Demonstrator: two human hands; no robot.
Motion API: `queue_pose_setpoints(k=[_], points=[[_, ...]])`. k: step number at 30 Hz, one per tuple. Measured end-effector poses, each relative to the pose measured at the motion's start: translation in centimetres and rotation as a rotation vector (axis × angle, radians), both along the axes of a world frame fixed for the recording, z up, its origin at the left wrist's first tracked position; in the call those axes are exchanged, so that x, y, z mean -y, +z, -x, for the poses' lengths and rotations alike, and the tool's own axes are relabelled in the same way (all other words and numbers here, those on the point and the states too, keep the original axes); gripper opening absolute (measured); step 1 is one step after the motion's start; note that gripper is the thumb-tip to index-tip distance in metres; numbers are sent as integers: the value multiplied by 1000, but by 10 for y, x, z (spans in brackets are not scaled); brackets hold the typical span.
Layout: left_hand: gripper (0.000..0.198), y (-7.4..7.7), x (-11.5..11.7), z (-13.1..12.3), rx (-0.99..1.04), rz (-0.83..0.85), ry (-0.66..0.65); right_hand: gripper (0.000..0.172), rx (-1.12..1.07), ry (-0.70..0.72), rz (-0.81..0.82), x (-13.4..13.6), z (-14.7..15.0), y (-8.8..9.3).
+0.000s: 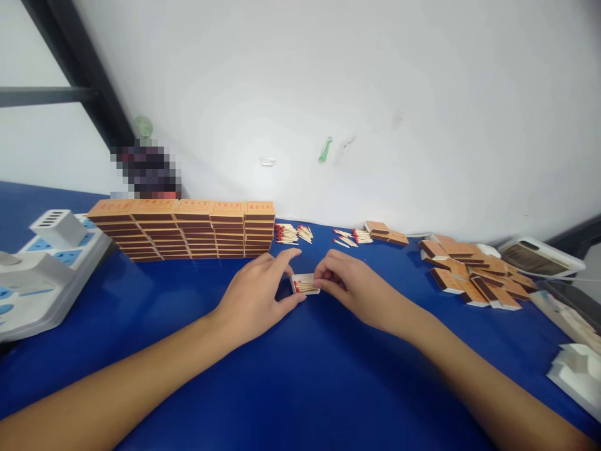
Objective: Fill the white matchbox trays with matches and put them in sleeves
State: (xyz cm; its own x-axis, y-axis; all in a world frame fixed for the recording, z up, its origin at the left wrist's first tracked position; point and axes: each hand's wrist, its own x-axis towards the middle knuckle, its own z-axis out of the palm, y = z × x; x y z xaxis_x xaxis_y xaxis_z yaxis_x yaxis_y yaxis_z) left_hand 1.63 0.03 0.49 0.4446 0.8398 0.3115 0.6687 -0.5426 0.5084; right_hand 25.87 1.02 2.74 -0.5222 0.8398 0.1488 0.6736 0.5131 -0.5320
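A small white matchbox tray [305,284] with red-tipped matches in it lies on the blue table [291,388]. My left hand [258,285] is at the tray's left side, thumb and forefinger spread apart around its left end. At the right end of the tray, my right hand [345,282] has its fingertips pinched together over the matches; what they hold, if anything, is too small to tell. Behind the hands lie loose matches in a left group [286,233] and a right group [361,236].
Stacked matchboxes [201,228] form a wall at the back left. Two matchboxes [387,233] lie near the white wall, and a heap of matchboxes [474,269] lies at the right. A white power strip [75,275] stands far left; a white device [539,257] is far right.
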Motion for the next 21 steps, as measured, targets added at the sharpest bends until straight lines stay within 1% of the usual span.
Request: queue_pose_setpoints(k=[2,4,6,9,10,12,14,17,21], points=[[67,1,0,0,0,-1,-9,11,3,23,1,1,3,-1],[67,2,0,1,0,1,-12,12,-16,15,-1,-7,6,1],[67,3,1,1,-1,2,-10,13,-27,-55,-21,-23,7,3],[67,4,2,1,-7,7,-11,8,26,-203,-75,-55,11,4],[66,4,2,1,-10,11,-13,7,46,-233,-92,-66,13,2],[65,4,2,1,-18,19,-18,7,77,-266,-112,-86,18,-3],[65,3,2,1,-22,21,-20,9,104,-283,-105,-99,23,-9],[65,3,2,1,-19,16,-17,14,147,-298,-69,-106,27,-14],[66,4,2,1,-17,19,-17,18,187,-306,1,-94,19,-8]])
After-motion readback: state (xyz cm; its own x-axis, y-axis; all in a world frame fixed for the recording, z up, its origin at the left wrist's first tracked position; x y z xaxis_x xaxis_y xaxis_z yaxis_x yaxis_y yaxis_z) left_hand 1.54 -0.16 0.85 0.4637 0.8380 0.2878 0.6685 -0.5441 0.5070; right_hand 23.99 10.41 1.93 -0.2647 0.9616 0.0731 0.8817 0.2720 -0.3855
